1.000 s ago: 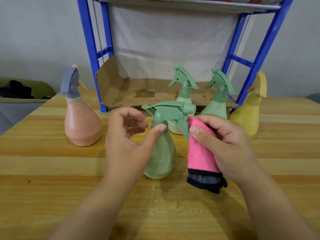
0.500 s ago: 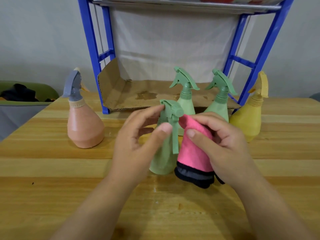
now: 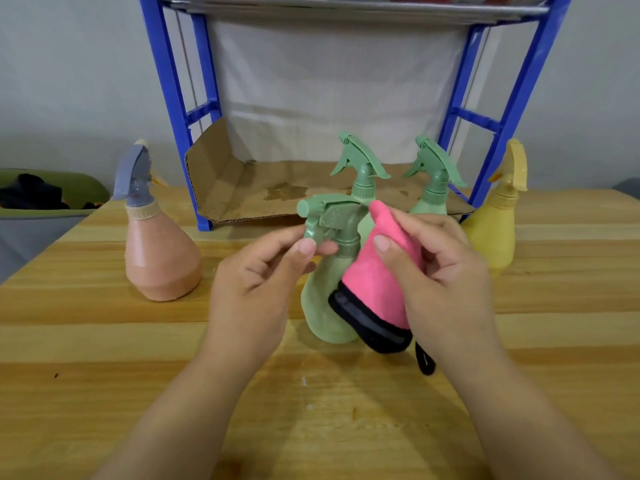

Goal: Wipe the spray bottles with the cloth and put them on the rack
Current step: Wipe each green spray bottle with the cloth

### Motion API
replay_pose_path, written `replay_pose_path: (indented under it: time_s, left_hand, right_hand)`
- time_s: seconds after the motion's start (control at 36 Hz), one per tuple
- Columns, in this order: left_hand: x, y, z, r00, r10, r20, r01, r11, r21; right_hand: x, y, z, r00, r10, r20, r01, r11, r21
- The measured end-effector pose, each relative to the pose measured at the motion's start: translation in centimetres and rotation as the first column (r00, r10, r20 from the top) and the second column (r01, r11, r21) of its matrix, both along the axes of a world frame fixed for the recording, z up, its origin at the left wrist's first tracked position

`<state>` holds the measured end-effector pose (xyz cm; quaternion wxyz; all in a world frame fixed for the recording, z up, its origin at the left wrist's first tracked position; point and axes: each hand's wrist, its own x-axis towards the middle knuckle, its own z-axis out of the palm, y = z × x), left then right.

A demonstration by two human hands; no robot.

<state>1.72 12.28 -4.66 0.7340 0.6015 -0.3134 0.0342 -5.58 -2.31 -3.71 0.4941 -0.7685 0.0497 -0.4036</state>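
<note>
A light green spray bottle [image 3: 320,311] stands on the wooden table [image 3: 104,358] in front of me, its nozzle pointing left. My left hand [image 3: 256,289] pinches its trigger head [image 3: 325,216] with thumb and fingers. My right hand [image 3: 440,282] holds a pink cloth [image 3: 374,282] with a black hem against the bottle's neck and right side. Two more green spray bottles [image 3: 362,178] [image 3: 434,183] stand on the cardboard-lined bottom shelf of the blue rack [image 3: 173,98].
A peach bottle with a grey trigger [image 3: 157,251] stands on the table to the left. A yellow bottle [image 3: 498,223] stands to the right, beside the rack's leg. A green bin [image 3: 45,199] with dark cloth sits beyond the table's left edge.
The green bottle has been turned, so its nozzle now points left instead of right. My left hand closed on the trigger head. The cloth moved up against the neck.
</note>
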Motion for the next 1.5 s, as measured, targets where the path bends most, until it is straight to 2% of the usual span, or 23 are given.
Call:
replay_pose_path:
  time_s: [0.08,0.22,0.36,0.47,0.64,0.72,0.86,0.94,1.03,1.11,1.31,1.42,1.5]
  left_hand:
    - [0.0,0.0,-0.2,0.983,0.117,0.139,-0.128,0.988,0.080]
    - [0.1,0.2,0.1,0.880,0.259,0.399,-0.365,0.905,0.218]
    - [-0.1,0.1,0.2,0.835,0.286,0.471,-0.425,0.878,0.220]
    - [-0.1,0.3,0.2,0.854,0.264,0.448,-0.378,0.907,0.187]
    - [-0.2,0.4,0.0,0.902,0.200,0.382,-0.281,0.945,0.170]
    - [-0.1,0.7,-0.2,0.937,0.138,0.320,-0.190,0.972,0.139]
    - [0.1,1.4,-0.3,0.969,0.059,0.238,-0.085,0.992,0.098]
    - [0.0,1.7,-0.2,0.977,-0.016,0.214,0.003,0.998,0.062]
    - [0.0,1.7,-0.2,0.975,-0.068,0.209,0.058,0.997,0.055]
    - [0.1,1.7,-0.3,0.982,-0.091,0.169,0.088,0.996,0.022]
    - [0.7,2.1,-0.5,0.986,-0.149,0.072,0.150,0.989,-0.008]
    - [0.6,2.0,-0.4,0.987,-0.153,0.051,0.155,0.987,-0.036]
    - [0.4,1.8,-0.4,0.987,-0.152,0.054,0.155,0.986,-0.057]
  right_hand:
    - [0.4,0.4,-0.2,0.998,-0.055,0.004,0.055,0.998,-0.044]
    - [1.3,1.7,-0.6,0.991,-0.107,0.082,0.122,0.970,-0.211]
    - [1.3,1.9,-0.5,0.988,-0.055,0.145,0.094,0.957,-0.276]
    - [0.8,2.5,-0.4,0.982,0.015,0.188,0.055,0.930,-0.363]
    - [1.2,2.0,0.4,0.969,-0.074,0.236,0.133,0.961,-0.244]
    - [1.2,2.4,0.3,0.965,-0.039,0.258,0.126,0.936,-0.329]
    - [0.9,3.3,-0.1,0.955,0.124,0.269,0.029,0.866,-0.500]
    - [0.7,3.1,-0.2,0.950,0.155,0.270,0.011,0.849,-0.529]
    - [0.6,3.0,-0.2,0.951,0.117,0.286,0.049,0.857,-0.512]
    - [0.5,3.0,-0.1,0.954,0.109,0.280,0.049,0.864,-0.501]
    - [0.1,3.1,-0.9,0.958,0.231,0.169,-0.093,0.808,-0.581]
    - [0.2,2.9,-0.8,0.958,0.228,0.175,-0.076,0.789,-0.610]
    - [0.2,2.9,-0.7,0.967,0.173,0.185,-0.032,0.808,-0.588]
